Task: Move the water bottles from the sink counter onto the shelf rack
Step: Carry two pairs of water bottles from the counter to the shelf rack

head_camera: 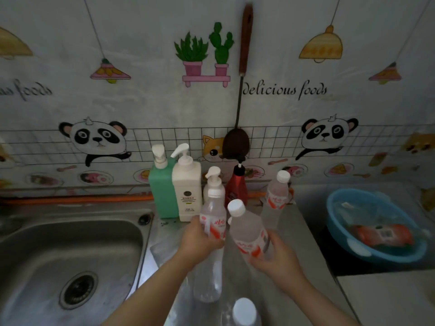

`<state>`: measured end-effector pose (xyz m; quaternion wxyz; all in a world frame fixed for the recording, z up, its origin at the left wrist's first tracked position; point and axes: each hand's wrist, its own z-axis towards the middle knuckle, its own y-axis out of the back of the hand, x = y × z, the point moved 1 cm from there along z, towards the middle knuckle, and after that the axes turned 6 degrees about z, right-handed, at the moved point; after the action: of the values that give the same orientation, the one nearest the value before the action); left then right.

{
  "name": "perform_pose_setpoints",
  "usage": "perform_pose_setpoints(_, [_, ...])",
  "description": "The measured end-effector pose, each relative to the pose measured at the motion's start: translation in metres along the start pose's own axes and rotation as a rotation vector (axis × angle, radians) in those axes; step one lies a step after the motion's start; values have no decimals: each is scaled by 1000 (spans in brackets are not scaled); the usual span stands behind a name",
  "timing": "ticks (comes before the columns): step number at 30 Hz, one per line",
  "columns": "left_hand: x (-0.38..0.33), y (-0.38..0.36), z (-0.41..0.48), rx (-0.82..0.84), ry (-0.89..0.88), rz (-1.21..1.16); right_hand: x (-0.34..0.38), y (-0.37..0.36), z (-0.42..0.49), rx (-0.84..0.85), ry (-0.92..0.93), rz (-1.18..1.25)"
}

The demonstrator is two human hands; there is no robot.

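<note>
Several clear water bottles with white caps and red labels are on the steel sink counter (289, 234). My left hand (200, 241) grips one upright bottle (213, 222) around its middle. My right hand (275, 257) holds a second bottle (249, 231) from below, tilted with its cap leaning left. A third bottle (276, 196) stands further back on the right. The cap of another bottle (243, 311) shows at the bottom edge. The shelf rack is not in view.
A steel sink basin (70, 262) lies at the left. Green (162, 191), white (187, 189) and red (235, 187) pump bottles stand against the wall behind the water bottles. A blue bowl (376, 252) with packaged items sits at the right. A ladle (236, 142) hangs on the wall.
</note>
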<state>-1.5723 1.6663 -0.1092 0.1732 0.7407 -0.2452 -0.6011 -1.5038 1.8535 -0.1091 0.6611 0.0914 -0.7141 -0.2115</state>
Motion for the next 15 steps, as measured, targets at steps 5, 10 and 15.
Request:
perform_pose_setpoints(5, [-26, 23, -18, -120, -72, -103, 28, 6, 5, 38, 62, 121])
perform_pose_setpoints(10, [-51, 50, -37, -208, -144, -167, 50, 6, 10, 57, 138, 186])
perform_pose_setpoints(15, [-65, 79, -56, -318, -174, -193, 73, -4, 16, 81, 205, 196])
